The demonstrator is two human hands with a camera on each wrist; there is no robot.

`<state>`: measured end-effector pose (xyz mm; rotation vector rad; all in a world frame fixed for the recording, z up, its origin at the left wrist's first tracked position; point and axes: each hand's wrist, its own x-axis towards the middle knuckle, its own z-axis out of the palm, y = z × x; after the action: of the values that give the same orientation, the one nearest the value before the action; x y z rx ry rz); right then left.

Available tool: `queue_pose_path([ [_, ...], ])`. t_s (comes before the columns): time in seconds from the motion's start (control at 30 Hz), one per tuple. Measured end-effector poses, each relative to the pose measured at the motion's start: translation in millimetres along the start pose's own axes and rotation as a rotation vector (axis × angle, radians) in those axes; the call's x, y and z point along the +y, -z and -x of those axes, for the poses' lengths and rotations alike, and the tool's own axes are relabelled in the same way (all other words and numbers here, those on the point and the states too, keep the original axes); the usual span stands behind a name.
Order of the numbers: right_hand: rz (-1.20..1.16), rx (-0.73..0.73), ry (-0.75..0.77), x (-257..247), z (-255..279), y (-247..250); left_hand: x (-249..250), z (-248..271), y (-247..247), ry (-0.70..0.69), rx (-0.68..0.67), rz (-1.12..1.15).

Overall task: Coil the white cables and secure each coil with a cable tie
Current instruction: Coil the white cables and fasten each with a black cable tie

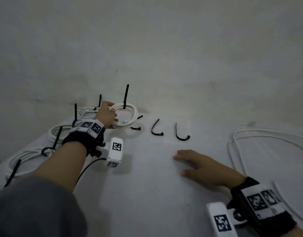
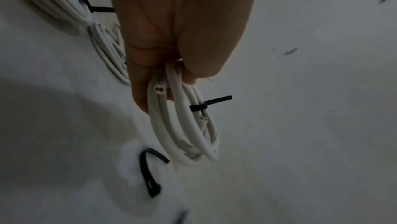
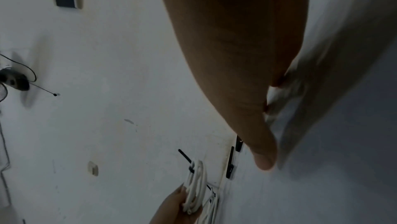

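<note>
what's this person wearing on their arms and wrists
Both hands are bare. Each wrist has a black strap with a white band of black square markers, plus a white camera block bearing similar markers. A black cable leaves the left block. A grey sleeve covers the left upper arm.

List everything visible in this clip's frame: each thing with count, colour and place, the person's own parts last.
held coil: one, white, tied with a black tie, far left of table by the wall, in the left hand's grip.
tied coils: at least three, white, black ties sticking up, along the table's left edge.
loose cable: one, white, uncoiled, right side of table.
spare cable ties: three, black, curved, in a row mid-table near the wall.
table: one, white.
wall: white, scuffed, behind the table.
wrist cameras: two, white with black markers.
left hand: holds the coil.
right hand: flat on the table, empty.
</note>
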<state>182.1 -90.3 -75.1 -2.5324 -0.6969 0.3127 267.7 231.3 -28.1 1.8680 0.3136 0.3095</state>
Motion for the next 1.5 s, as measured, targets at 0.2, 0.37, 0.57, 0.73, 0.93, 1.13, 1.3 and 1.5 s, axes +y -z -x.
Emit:
queue_pose_path([
  [0.2, -0.070, 0.006, 0.033, 8, -1, -5, -28, -58, 3, 0.091, 0.083, -0.119],
  [0.37, -0.063, 0.009, 0.048, 11, -6, -8, -43, -84, 5, 0.105, 0.031, -0.194],
  [0.57, -0.066, 0.028, 0.035, 7, -5, -11, -37, -84, 10, 0.102, -0.186, -0.410],
  [0.73, -0.071, 0.051, 0.053, 5, -6, -11, -42, -89, 9, 0.044, -0.201, -0.753],
  [0.93, -0.077, 0.083, 0.073, 5, -8, -12, -46, -92, 6, 0.018, -0.222, -0.820],
  [1.13, -0.093, 0.085, 0.075, 5, -8, -11, -36, -86, -10, 0.015, -0.210, -0.780],
  [1.3, -0.110, 0.096, 0.083, 8, -9, -12, -38, -95, -9, 0.021, -0.170, -0.809],
  [1.5, -0.136, 0.080, 0.054, 5, -9, -12, -26, -90, -5, -0.039, -0.166, -0.795],
])
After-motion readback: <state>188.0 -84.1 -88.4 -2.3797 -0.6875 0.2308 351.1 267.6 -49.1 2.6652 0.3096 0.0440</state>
